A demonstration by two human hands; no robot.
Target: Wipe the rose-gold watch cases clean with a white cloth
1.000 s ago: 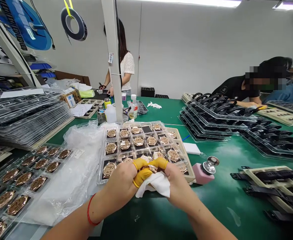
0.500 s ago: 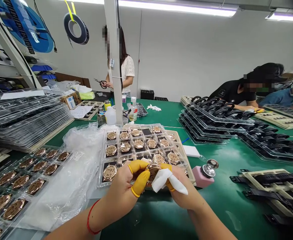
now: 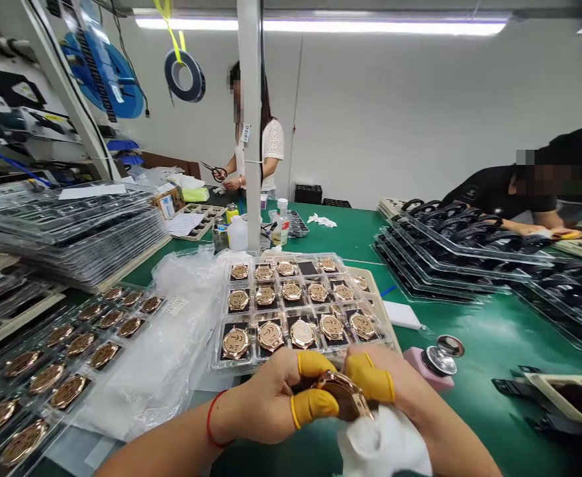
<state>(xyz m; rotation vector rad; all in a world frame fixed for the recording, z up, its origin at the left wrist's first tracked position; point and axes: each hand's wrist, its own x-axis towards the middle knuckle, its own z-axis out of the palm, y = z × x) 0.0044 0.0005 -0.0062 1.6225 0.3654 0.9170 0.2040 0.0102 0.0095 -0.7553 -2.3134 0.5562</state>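
Between my hands, close to me, is a rose-gold watch case [image 3: 344, 395], tilted on its edge. My left hand [image 3: 285, 392], with yellow finger cots on thumb and forefinger, pinches it from the left. My right hand [image 3: 387, 384], also in yellow finger cots, holds a white wipe [image 3: 385, 442] against the case's lower right rim. Just beyond lies a clear plastic tray [image 3: 217, 354] of similar watch cases, their engraved backs facing up; one pocket in its far row shows only black lining. Part of my right fingers is hidden behind the case and wipe.
A pink pump bottle [image 3: 432, 368] stands right of the tray. Crumpled clear plastic [image 3: 166, 331] and another tray of watch cases [image 3: 79, 344] lie left, below stacked trays [image 3: 67, 245]. Trays of black straps [image 3: 459, 245] fill the right. A post [image 3: 252, 132] rises behind; two people work beyond.
My hands have come lower and nearer with the watch case, which now tilts more. The wipe has moved down to the case's lower right edge. The whole view has shifted left.
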